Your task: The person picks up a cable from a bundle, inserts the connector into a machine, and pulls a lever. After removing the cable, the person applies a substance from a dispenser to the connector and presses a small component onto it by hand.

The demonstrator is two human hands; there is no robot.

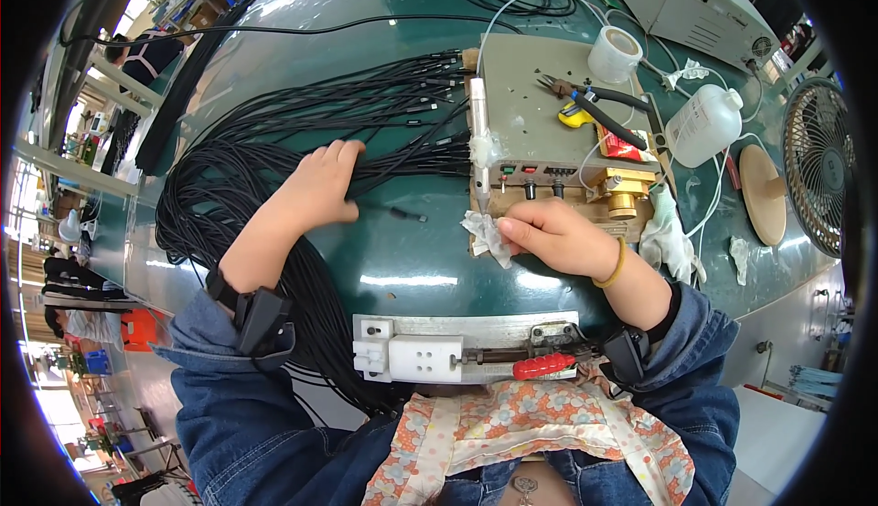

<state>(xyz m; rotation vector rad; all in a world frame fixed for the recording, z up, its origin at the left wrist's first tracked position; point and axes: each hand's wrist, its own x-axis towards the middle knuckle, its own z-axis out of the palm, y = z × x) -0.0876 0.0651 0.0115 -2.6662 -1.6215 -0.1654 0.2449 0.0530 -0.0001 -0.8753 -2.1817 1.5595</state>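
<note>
My right hand (562, 236) pinches a crumpled white tissue (489, 236) between thumb and fingers. Just above the tissue is the tip of a white dispensing pen (478, 126), which hangs along the left edge of a grey control box (521, 76). My left hand (320, 186) is over a big bundle of black cables (219, 177), thumb spread from the fingers, with nothing visible between them. Several cable ends with small plugs lie fanned out beyond it, up to the box. A small black connector piece (409, 216) sits on the green table between my hands.
Close to me is a clamp fixture (425, 358) with a red handle. Pliers (594, 108), a tape roll (615, 53) and a brass block (622, 190) rest on the box. Rightward are a white bottle (704, 126), a glove (670, 241) and a fan (817, 167).
</note>
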